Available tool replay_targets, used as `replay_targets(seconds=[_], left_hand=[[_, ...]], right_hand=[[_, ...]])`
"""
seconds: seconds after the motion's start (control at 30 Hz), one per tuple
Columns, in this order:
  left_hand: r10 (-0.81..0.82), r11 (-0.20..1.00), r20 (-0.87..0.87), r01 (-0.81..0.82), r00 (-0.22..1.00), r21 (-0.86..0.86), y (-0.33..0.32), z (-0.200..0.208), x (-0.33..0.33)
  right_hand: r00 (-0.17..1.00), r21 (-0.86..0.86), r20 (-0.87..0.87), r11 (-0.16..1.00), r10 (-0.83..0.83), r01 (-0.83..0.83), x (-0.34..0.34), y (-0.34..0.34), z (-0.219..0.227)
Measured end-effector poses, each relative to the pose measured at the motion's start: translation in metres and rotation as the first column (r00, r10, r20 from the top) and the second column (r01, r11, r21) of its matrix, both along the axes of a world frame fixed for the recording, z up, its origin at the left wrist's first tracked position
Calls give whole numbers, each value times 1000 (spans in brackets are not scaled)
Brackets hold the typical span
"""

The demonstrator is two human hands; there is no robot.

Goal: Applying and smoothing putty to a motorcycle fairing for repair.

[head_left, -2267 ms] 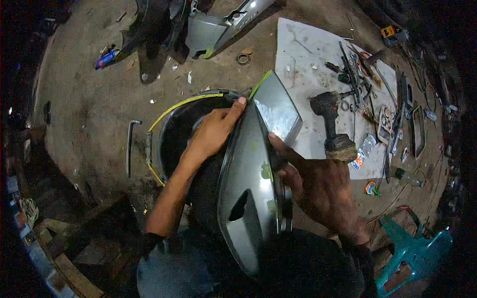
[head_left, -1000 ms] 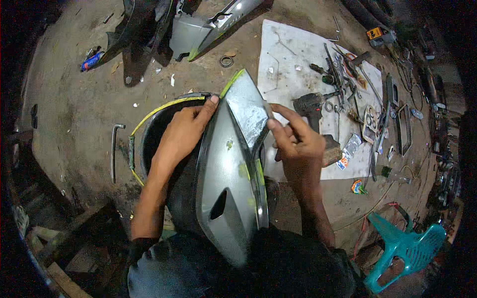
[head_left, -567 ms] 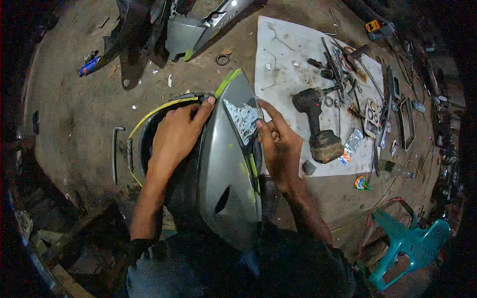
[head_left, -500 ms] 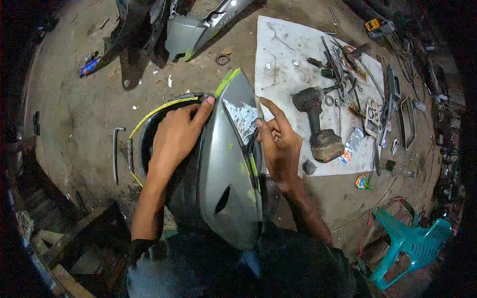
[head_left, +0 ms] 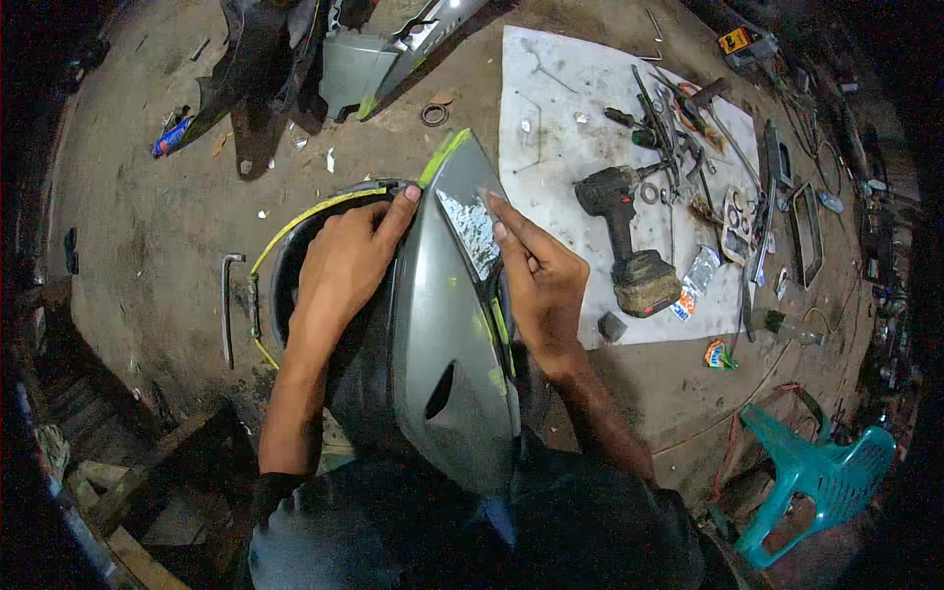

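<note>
A silver-grey motorcycle body panel (head_left: 433,315) with yellow-green edges lies lengthwise over my lap, its pointed end away from me. Near the tip is a patchy white and pale blue area (head_left: 470,226), like torn sticker remains. My left hand (head_left: 344,256) grips the panel's left edge, thumb on top, the other fingers mostly hidden. My right hand (head_left: 543,280) is curled at the panel's right edge. Its index fingertip and thumb are close together on the patch; whatever is between them is too small to tell. Beneath the left hand lies a black curved part (head_left: 285,285) with a yellow strip (head_left: 305,211).
To the right, a white sheet (head_left: 551,128) carries a cordless impact wrench (head_left: 624,236) and several hand tools. A teal plastic chair (head_left: 826,472) stands at the lower right. Other body panels (head_left: 364,69) lie ahead, and a bent metal bar (head_left: 228,310) on the left.
My right index finger has come from beyond the panel's right edge onto the patch, and the thumb has moved up near it. The left hand keeps its hold.
</note>
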State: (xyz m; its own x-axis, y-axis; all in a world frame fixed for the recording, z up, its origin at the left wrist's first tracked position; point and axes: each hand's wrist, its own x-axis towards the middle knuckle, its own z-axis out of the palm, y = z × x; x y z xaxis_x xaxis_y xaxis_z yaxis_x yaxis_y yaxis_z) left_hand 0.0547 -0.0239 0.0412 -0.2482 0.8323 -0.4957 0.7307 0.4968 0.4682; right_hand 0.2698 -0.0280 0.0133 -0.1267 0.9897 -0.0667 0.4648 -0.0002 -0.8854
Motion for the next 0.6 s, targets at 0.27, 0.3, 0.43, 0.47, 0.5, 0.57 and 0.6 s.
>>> replay_targets(seconds=[0.27, 0.3, 0.43, 0.47, 0.5, 0.57, 0.6], left_hand=[[-6, 999, -13, 6, 1000, 33, 0, -5, 0], [-8, 1000, 3, 8, 1000, 27, 1, -6, 0], [-1, 999, 36, -1, 999, 54, -1, -5, -1], [1, 998, 36, -3, 999, 56, 1, -3, -1], [-9, 1000, 37, 9, 999, 7, 5, 2, 0], [-10, 1000, 40, 10, 999, 4, 3, 1, 1], [-6, 1000, 38, 6, 999, 1, 0, 0, 0]], right_hand=[[993, 34, 119, 999, 14, -18, 0, -1, 2], [999, 57, 16, 998, -28, 27, -1, 2, -3], [985, 54, 154, 995, 76, -86, -7, -9, 2], [985, 56, 154, 995, 78, -87, -7, -8, -2], [987, 77, 150, 995, 53, -65, -6, -6, -4], [995, 51, 99, 998, 24, -29, -5, 2, -1], [995, 48, 97, 998, 28, -33, -7, 0, -2]])
